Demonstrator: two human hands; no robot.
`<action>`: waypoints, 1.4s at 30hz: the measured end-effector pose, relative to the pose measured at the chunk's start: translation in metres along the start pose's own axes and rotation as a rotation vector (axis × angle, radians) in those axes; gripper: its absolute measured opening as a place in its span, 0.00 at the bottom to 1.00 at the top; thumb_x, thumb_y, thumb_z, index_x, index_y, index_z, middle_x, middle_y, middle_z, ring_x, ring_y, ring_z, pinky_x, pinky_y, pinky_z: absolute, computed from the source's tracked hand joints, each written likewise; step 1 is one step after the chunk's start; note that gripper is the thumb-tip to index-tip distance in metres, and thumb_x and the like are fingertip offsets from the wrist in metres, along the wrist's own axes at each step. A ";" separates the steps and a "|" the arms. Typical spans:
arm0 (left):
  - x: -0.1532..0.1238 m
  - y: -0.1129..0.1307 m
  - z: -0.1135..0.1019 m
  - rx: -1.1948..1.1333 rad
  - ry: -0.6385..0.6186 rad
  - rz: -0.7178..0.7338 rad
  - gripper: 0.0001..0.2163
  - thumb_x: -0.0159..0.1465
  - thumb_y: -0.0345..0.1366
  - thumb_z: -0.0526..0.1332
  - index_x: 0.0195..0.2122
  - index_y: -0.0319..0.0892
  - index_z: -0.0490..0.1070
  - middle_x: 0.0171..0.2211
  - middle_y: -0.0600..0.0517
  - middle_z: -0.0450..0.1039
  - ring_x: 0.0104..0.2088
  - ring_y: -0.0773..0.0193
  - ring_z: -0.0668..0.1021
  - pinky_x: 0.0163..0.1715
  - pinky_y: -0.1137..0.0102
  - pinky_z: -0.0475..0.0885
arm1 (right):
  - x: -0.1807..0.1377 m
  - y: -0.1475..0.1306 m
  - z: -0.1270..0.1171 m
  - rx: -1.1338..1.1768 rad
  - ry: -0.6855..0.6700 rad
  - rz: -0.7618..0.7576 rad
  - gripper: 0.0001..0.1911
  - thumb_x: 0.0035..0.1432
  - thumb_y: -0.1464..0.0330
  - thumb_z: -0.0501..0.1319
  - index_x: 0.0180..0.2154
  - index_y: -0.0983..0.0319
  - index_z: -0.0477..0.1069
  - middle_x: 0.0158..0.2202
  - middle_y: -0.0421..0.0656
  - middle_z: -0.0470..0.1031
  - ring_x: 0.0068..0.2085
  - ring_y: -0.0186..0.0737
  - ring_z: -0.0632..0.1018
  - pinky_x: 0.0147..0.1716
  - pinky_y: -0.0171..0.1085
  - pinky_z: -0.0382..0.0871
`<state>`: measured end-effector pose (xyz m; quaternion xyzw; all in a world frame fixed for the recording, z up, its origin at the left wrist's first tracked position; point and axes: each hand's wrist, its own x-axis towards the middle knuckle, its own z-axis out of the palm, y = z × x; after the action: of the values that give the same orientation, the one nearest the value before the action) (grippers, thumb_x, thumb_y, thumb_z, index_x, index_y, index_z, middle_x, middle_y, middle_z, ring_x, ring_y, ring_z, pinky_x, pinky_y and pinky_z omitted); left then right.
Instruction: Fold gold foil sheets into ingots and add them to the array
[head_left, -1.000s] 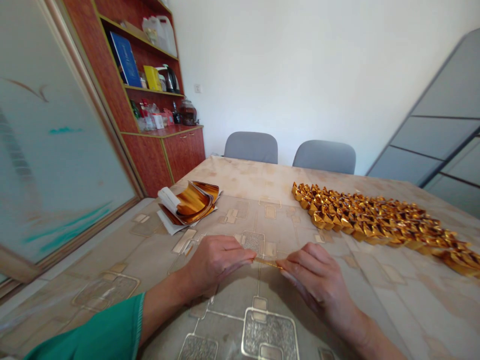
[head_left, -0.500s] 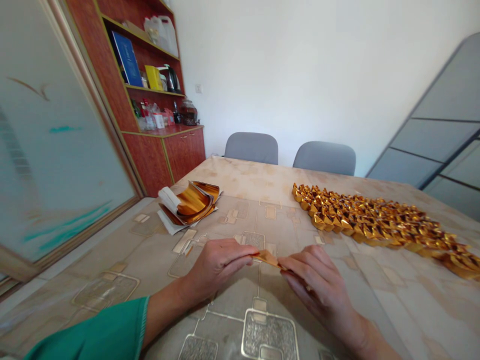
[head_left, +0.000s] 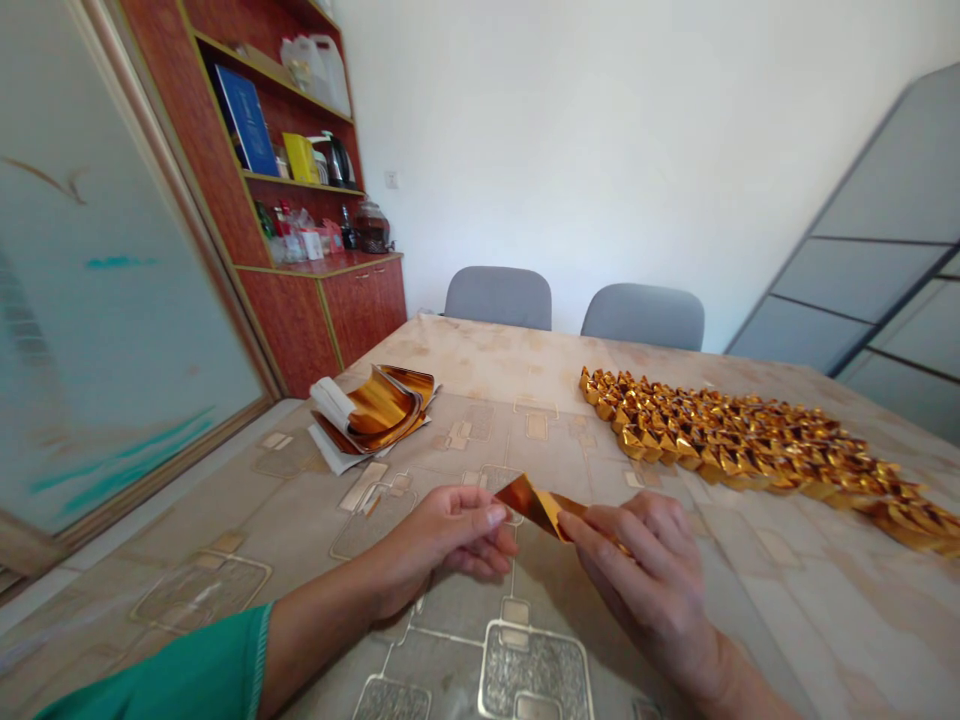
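Between my hands, above the table, is a folded piece of gold foil paper, with a pointed left end and a slanting crease. My right hand is closed on its right end, and the fingers hide that part. At the pointed left end, the thumb and index finger of my left hand pinch the corner, with the other fingers loosely curled below. Many folded gold foil ingots stand in close rows on the right of the table. A stack of gold foil sheets, curled and backed with white paper, lies at the left.
A patterned cover lies over the table. Two grey chairs stand at its far side. Beyond the left end are a red-brown cabinet with bottles and a kettle, and a frosted glass door.
The foil paper has been tilted so that its shiny folded face shows. My left fingers have loosened and curled lower, while my right hand keeps its hold. The view has shifted slightly.
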<state>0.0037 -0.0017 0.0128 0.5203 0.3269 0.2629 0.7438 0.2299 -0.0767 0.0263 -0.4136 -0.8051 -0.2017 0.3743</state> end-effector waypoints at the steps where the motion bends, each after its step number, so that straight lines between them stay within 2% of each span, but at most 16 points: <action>1: -0.002 -0.001 0.003 -0.071 -0.084 -0.075 0.17 0.62 0.47 0.65 0.41 0.35 0.73 0.38 0.43 0.80 0.33 0.64 0.82 0.37 0.69 0.75 | 0.000 -0.002 0.001 -0.019 -0.010 -0.014 0.12 0.65 0.77 0.57 0.46 0.62 0.74 0.35 0.44 0.80 0.33 0.41 0.69 0.34 0.43 0.59; 3: -0.004 -0.003 0.010 -0.175 -0.166 -0.092 0.18 0.62 0.47 0.66 0.42 0.35 0.74 0.41 0.42 0.80 0.38 0.64 0.82 0.41 0.70 0.74 | 0.002 -0.008 0.006 -0.013 -0.051 -0.062 0.10 0.67 0.73 0.56 0.45 0.62 0.75 0.35 0.44 0.80 0.33 0.41 0.69 0.35 0.43 0.60; 4: -0.005 -0.005 0.012 -0.213 -0.162 -0.068 0.18 0.61 0.46 0.67 0.43 0.35 0.74 0.41 0.43 0.79 0.38 0.64 0.81 0.41 0.69 0.74 | 0.003 -0.011 0.009 0.008 -0.077 -0.087 0.10 0.68 0.72 0.55 0.45 0.63 0.75 0.34 0.44 0.80 0.33 0.41 0.70 0.37 0.43 0.60; 9: -0.001 -0.008 0.011 -0.264 0.027 0.036 0.17 0.56 0.42 0.71 0.42 0.37 0.74 0.37 0.47 0.79 0.38 0.62 0.80 0.42 0.67 0.74 | 0.007 -0.015 0.017 0.074 -0.163 -0.117 0.12 0.70 0.70 0.53 0.48 0.60 0.74 0.40 0.42 0.80 0.38 0.40 0.73 0.43 0.42 0.62; 12: 0.001 -0.003 0.004 -0.227 0.123 0.014 0.16 0.55 0.41 0.70 0.40 0.37 0.72 0.37 0.48 0.78 0.36 0.62 0.79 0.40 0.67 0.73 | 0.006 -0.003 0.013 0.045 -0.114 -0.085 0.13 0.71 0.70 0.52 0.50 0.60 0.73 0.42 0.45 0.80 0.41 0.42 0.73 0.45 0.44 0.62; 14: 0.002 0.000 0.001 -0.180 0.104 -0.011 0.16 0.55 0.41 0.69 0.40 0.38 0.71 0.36 0.48 0.77 0.35 0.62 0.78 0.37 0.69 0.72 | 0.005 0.004 0.009 0.037 -0.091 -0.091 0.13 0.71 0.72 0.52 0.49 0.61 0.74 0.42 0.45 0.80 0.40 0.42 0.73 0.45 0.44 0.61; 17: 0.005 -0.002 -0.002 -0.106 -0.001 0.029 0.18 0.55 0.41 0.69 0.42 0.39 0.68 0.34 0.50 0.76 0.34 0.62 0.77 0.34 0.70 0.70 | 0.006 0.006 0.004 0.079 -0.094 -0.153 0.13 0.71 0.73 0.52 0.46 0.60 0.75 0.44 0.44 0.80 0.42 0.41 0.73 0.49 0.44 0.61; 20: 0.011 -0.009 -0.003 0.015 -0.036 0.096 0.20 0.56 0.41 0.69 0.44 0.40 0.64 0.30 0.54 0.73 0.27 0.67 0.74 0.28 0.74 0.65 | 0.008 0.000 0.005 0.173 -0.153 -0.228 0.11 0.70 0.72 0.54 0.41 0.60 0.76 0.47 0.42 0.80 0.46 0.40 0.73 0.54 0.43 0.60; 22: 0.014 -0.013 -0.003 0.117 -0.028 0.121 0.18 0.58 0.40 0.67 0.45 0.41 0.62 0.28 0.57 0.71 0.25 0.69 0.71 0.25 0.75 0.61 | 0.009 -0.005 0.009 0.248 -0.238 -0.244 0.10 0.69 0.73 0.55 0.42 0.61 0.75 0.51 0.41 0.78 0.50 0.40 0.72 0.57 0.42 0.60; 25: 0.016 -0.013 -0.001 0.288 -0.037 0.186 0.13 0.61 0.37 0.64 0.44 0.41 0.64 0.29 0.56 0.71 0.28 0.68 0.72 0.27 0.74 0.62 | 0.008 -0.009 0.015 0.360 -0.405 -0.212 0.12 0.64 0.78 0.56 0.45 0.62 0.74 0.56 0.43 0.74 0.57 0.42 0.69 0.61 0.44 0.58; 28: 0.021 -0.011 0.001 0.530 -0.038 0.284 0.08 0.62 0.32 0.62 0.42 0.40 0.69 0.32 0.55 0.72 0.31 0.67 0.72 0.31 0.73 0.64 | 0.007 -0.008 0.017 0.434 -0.525 -0.151 0.12 0.61 0.78 0.57 0.44 0.63 0.72 0.56 0.45 0.72 0.59 0.44 0.66 0.63 0.46 0.57; 32: 0.039 -0.012 0.001 0.821 -0.004 0.449 0.08 0.59 0.28 0.64 0.41 0.41 0.75 0.32 0.55 0.70 0.30 0.67 0.71 0.31 0.73 0.64 | 0.003 -0.003 0.017 0.440 -0.595 -0.039 0.08 0.61 0.75 0.58 0.41 0.61 0.72 0.52 0.45 0.72 0.57 0.45 0.67 0.59 0.46 0.62; 36: 0.051 -0.011 -0.002 0.986 -0.054 0.527 0.09 0.61 0.30 0.64 0.43 0.42 0.76 0.34 0.54 0.71 0.33 0.65 0.73 0.34 0.72 0.66 | -0.002 0.000 0.022 0.422 -0.638 0.048 0.06 0.60 0.76 0.59 0.37 0.60 0.71 0.46 0.44 0.72 0.51 0.45 0.69 0.52 0.45 0.65; 39: 0.041 -0.004 -0.003 1.016 -0.033 0.543 0.12 0.63 0.29 0.62 0.48 0.41 0.73 0.39 0.52 0.72 0.35 0.66 0.74 0.38 0.71 0.68 | -0.005 0.000 0.028 0.436 -0.651 0.117 0.09 0.57 0.78 0.59 0.36 0.59 0.69 0.42 0.42 0.71 0.47 0.43 0.69 0.48 0.43 0.66; 41: 0.024 0.001 0.001 1.085 0.004 0.567 0.07 0.65 0.28 0.59 0.42 0.41 0.74 0.40 0.51 0.72 0.40 0.64 0.74 0.41 0.70 0.68 | -0.005 -0.001 0.030 0.457 -0.654 0.151 0.10 0.57 0.79 0.58 0.36 0.59 0.68 0.41 0.41 0.71 0.45 0.42 0.69 0.46 0.41 0.66; 42: 0.015 0.003 0.004 1.140 -0.031 0.566 0.04 0.66 0.31 0.59 0.39 0.41 0.74 0.39 0.51 0.72 0.41 0.63 0.74 0.41 0.69 0.68 | -0.006 -0.002 0.031 0.470 -0.658 0.162 0.10 0.56 0.79 0.59 0.36 0.59 0.68 0.40 0.41 0.70 0.45 0.42 0.69 0.46 0.41 0.66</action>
<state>0.0159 0.0076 0.0136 0.9045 0.2545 0.2266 0.2564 0.2173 -0.0608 0.0023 -0.4214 -0.8708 0.1607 0.1959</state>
